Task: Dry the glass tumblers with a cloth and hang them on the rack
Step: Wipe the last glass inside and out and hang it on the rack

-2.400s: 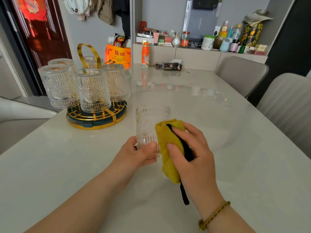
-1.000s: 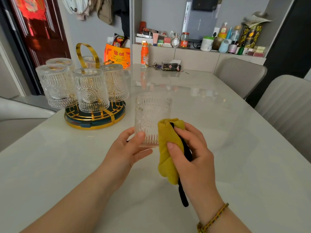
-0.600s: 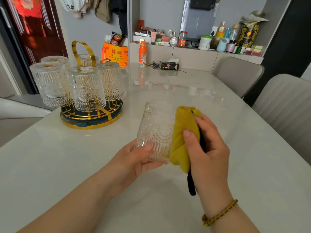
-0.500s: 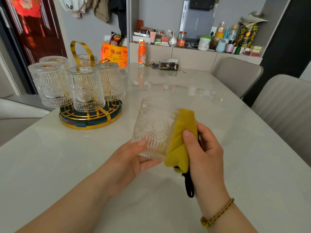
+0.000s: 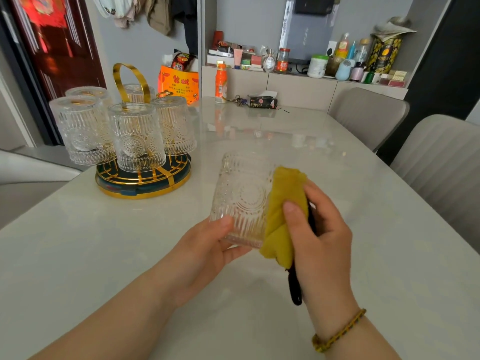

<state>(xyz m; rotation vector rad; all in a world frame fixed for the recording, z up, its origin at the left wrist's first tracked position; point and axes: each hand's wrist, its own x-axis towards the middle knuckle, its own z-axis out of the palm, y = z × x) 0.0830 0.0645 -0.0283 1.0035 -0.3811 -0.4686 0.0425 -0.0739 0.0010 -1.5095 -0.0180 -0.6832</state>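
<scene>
My left hand (image 5: 205,253) grips the base of a clear embossed glass tumbler (image 5: 242,197), held above the table with its mouth tilted away from me. My right hand (image 5: 319,237) grips a folded yellow cloth (image 5: 281,211) and presses it against the tumbler's right side; a black strap hangs below the cloth. At the left of the table stands the round gold and dark green rack (image 5: 142,181) with a gold handle. Several matching tumblers (image 5: 136,136) hang upside down on it.
The pale marble table (image 5: 104,255) spreads around my hands. An orange bottle (image 5: 221,83), keys and a dark packet (image 5: 262,102) lie near its far edge. Two grey chairs (image 5: 368,115) stand at the right. A cluttered shelf runs along the back wall.
My left hand lifted the tumbler off the table and tipped it. My right hand moved the cloth up against the glass's side. The view shifted slightly.
</scene>
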